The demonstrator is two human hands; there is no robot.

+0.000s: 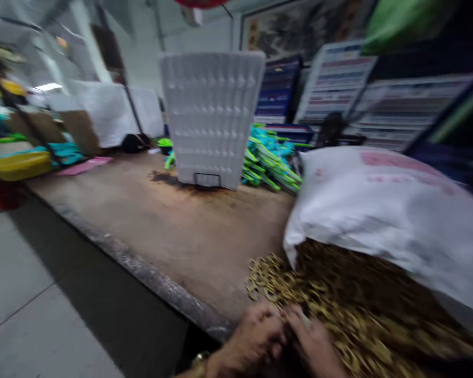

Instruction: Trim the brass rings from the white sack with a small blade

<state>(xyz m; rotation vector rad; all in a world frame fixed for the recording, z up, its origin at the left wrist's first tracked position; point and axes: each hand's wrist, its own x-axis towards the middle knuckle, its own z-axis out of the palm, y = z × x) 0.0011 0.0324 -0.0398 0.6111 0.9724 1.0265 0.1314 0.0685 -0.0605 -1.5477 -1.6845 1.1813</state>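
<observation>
My left hand [256, 333] and my right hand [313, 338] are close together at the bottom of the head view, by the table's front edge. The fingers of both hands are curled and pinched toward each other. Whatever sits between them is small, dark and blurred, so I cannot make it out. Around and beyond my right hand spreads a heap of brass-coloured rings [355, 325]. They spill from the mouth of a large white sack [378, 194] lying on its side at the right.
A white ribbed plastic panel [213, 115] stands upright on the brown table [173, 226]. Behind it lie green and blue plastic pieces [274, 157]. A yellow basin [18, 167] and a pink sheet [85, 166] are at the far left. The table edge drops to a tiled floor.
</observation>
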